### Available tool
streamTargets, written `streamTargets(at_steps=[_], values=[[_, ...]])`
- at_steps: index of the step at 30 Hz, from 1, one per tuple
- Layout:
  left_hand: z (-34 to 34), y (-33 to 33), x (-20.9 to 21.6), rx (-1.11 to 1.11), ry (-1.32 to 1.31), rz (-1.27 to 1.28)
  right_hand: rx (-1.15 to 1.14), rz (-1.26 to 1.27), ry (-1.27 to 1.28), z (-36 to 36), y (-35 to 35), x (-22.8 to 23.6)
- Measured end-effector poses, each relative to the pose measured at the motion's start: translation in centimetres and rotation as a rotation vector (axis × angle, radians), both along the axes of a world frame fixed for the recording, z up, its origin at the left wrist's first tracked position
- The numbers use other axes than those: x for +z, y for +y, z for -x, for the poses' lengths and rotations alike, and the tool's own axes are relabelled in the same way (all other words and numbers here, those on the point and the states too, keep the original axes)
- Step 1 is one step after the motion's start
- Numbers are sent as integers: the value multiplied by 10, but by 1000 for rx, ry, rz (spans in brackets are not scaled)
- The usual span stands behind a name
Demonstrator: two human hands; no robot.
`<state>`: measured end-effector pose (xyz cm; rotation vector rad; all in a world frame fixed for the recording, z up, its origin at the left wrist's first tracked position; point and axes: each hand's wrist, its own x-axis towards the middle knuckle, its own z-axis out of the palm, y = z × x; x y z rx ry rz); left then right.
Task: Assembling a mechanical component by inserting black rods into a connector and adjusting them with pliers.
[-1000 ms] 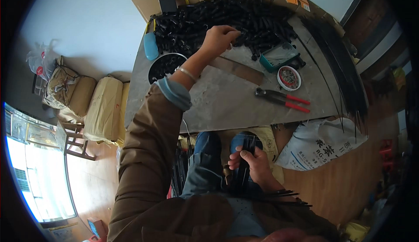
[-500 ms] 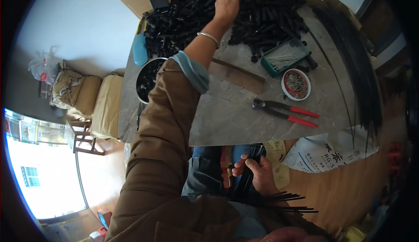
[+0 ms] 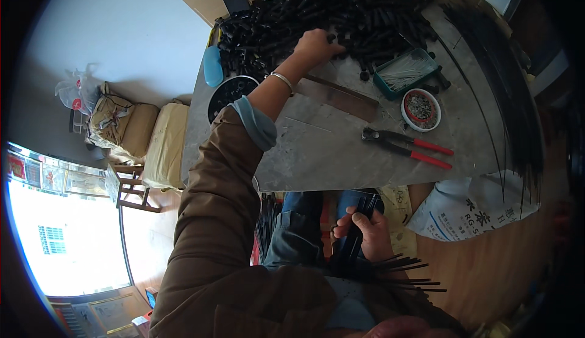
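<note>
Lie heaped at many angles as short black tubular pieces (image 3: 329, 9) across the far side of the grey table (image 3: 317, 161). Extend toward its near edge as bundled slender black rods (image 3: 350, 243), clasped close to their tips.

1. One left hand (image 3: 317, 46), one right hand (image 3: 372, 231).
2. One table (image 3: 280, 170).
3. Black tubes (image 3: 390, 18): too many to count.
4. Black rods (image 3: 509, 82): many, overlapping, exact number unclear.
5. One pair of pincers (image 3: 420, 149).
6. One brown strip (image 3: 344, 99).
7. One green tray (image 3: 396, 90).
8. White pins (image 3: 405, 71): many, uncountable.
9. One white bowl (image 3: 418, 127), one dark bowl (image 3: 211, 101).
10. One blue case (image 3: 213, 67).
11. One white sack (image 3: 463, 204).
12. One bracelet (image 3: 282, 81).
</note>
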<state>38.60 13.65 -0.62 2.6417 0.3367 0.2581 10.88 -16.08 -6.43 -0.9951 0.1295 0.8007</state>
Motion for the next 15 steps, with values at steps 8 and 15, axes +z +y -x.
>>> streamTargets(at_steps=[8, 15], values=[[7, 4, -15, -143, 13, -216, 43, -30, 5, 11, 0, 15], [118, -43, 45, -386, -100, 951, 14, -50, 48, 14, 4, 15]])
